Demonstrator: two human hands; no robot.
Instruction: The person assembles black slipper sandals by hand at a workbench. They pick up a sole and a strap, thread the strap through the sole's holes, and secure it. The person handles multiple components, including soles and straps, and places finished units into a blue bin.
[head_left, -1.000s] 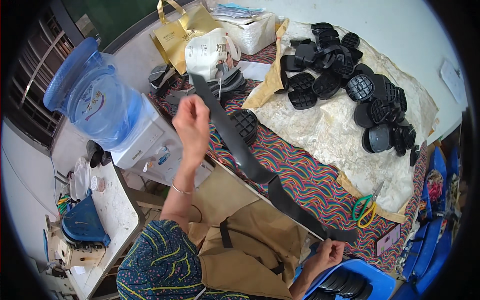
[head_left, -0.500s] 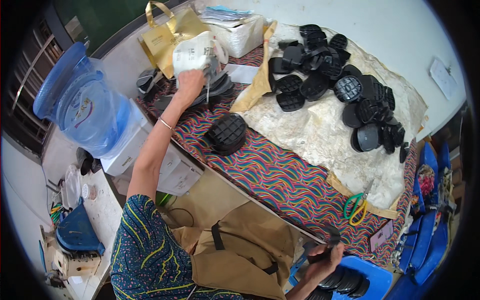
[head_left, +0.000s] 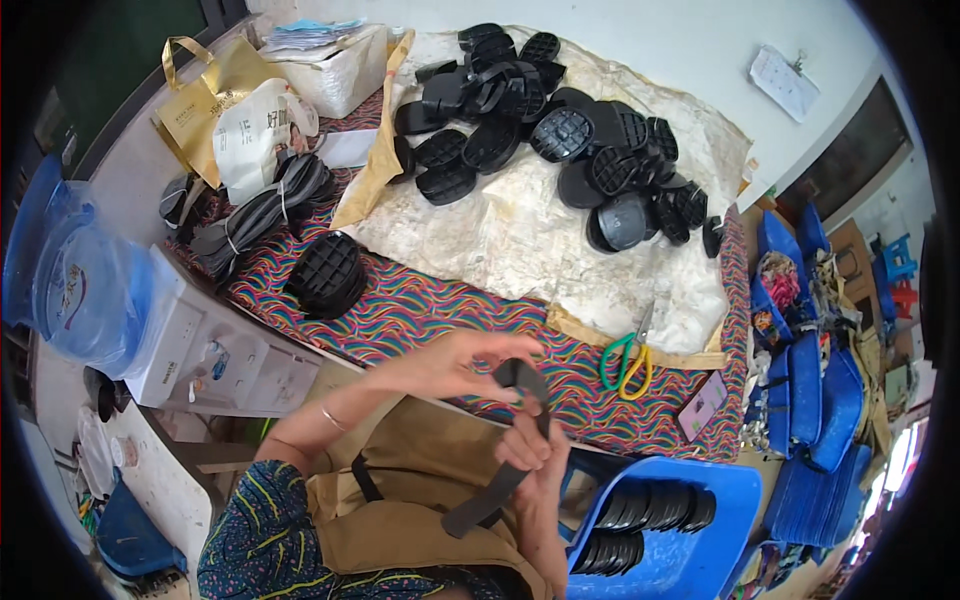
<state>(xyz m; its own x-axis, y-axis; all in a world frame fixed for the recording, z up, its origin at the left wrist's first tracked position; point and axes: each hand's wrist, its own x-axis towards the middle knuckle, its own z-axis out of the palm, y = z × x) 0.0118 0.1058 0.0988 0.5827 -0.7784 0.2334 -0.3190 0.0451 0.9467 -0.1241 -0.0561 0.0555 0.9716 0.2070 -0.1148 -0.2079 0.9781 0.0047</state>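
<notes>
In front of my apron, my right hand [head_left: 533, 455] is closed around a dark, flat, flexible strip [head_left: 487, 503]. Its upper end curls over, and its lower end hangs toward my lap. Close by the curl is my left hand [head_left: 455, 362], with thumb and fingers apart; whether the fingertips touch the strip cannot be made out. A bundle of similar dark strips [head_left: 260, 212], tied with a thin band, lies at the table's left. Nearer me is a stack of black grid-patterned sole pieces [head_left: 328, 275].
Many black sole pieces [head_left: 562, 135] lie heaped on a whitish sheet [head_left: 520, 250]. Green-and-yellow scissors [head_left: 628, 362] and a phone [head_left: 703, 406] rest near the table's right end. Below them a blue bin [head_left: 690, 563] holds rows of black pieces. A water dispenser [head_left: 205, 345] stands left.
My left hand has left the strip bundle and come over beside my right hand. My right hand has risen from above the blue bin to before my apron. The view has turned rightward.
</notes>
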